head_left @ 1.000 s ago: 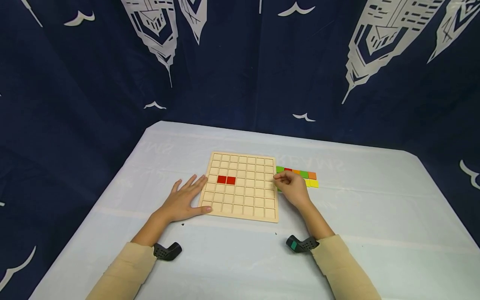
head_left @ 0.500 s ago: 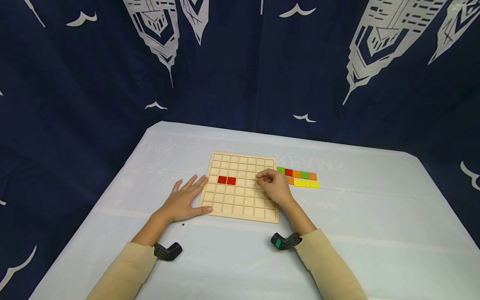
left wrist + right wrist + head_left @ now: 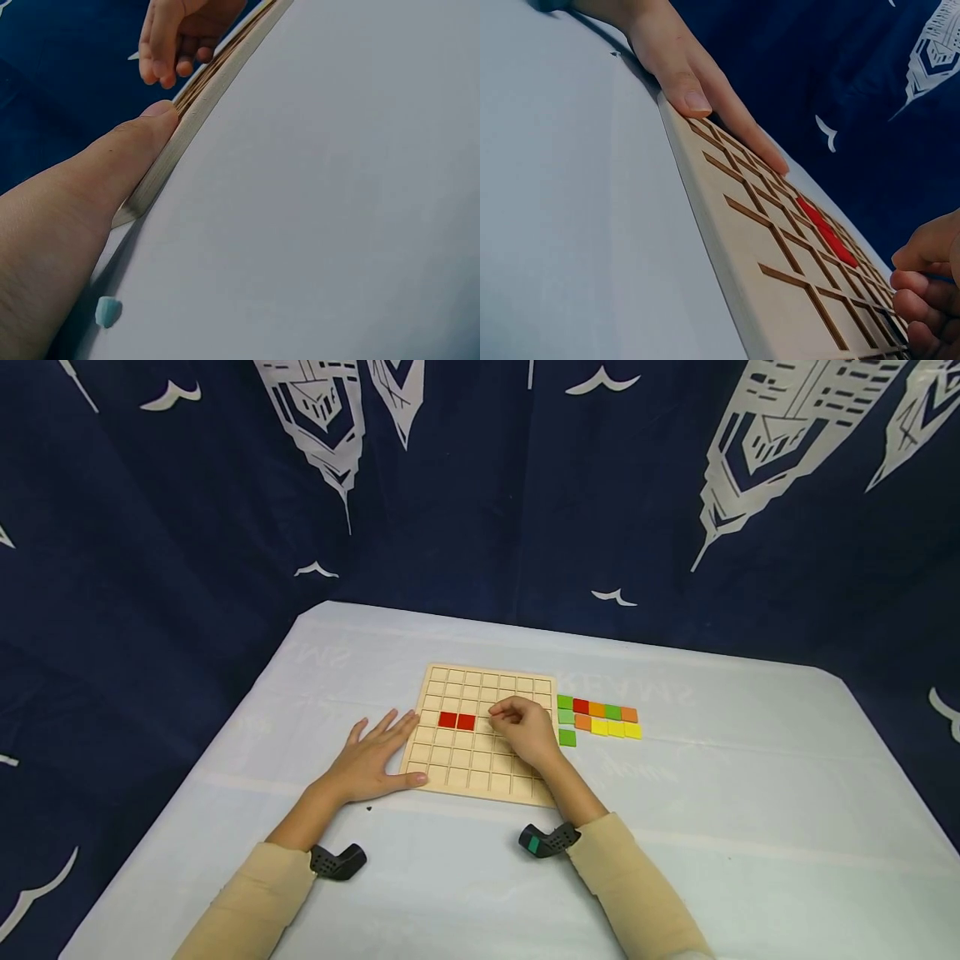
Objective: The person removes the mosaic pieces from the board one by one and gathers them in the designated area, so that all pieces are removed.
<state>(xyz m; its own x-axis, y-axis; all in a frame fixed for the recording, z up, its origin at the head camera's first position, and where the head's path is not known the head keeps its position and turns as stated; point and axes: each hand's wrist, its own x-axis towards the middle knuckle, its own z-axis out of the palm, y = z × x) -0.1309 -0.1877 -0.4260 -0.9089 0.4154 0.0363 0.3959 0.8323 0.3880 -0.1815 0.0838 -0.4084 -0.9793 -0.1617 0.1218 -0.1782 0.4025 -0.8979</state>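
A pale wooden grid board (image 3: 450, 760) lies on the table, with two red square tiles (image 3: 457, 721) side by side in its cells. My left hand (image 3: 369, 762) is spread at the board's left edge, fingers straight. In the left wrist view, the left thumb (image 3: 124, 154) presses on the board's edge. Over the middle of the board, right of the red tiles, my right hand (image 3: 527, 732) has its thumb and forefinger pinched together. The fingers hide nearly all of what they pinch, seemingly a small tile whose colour I cannot tell.
Right of the board lie loose green, red, orange and yellow tiles (image 3: 615, 728) in rows, with one green tile (image 3: 567, 738) apart below. A white cloth covers the table (image 3: 750, 810). A dark blue patterned curtain (image 3: 480, 510) hangs behind.
My right hand has moved left from beside the loose tiles to over the board's middle, uncovering the green tiles at the right. The left hand keeps its place at the board.
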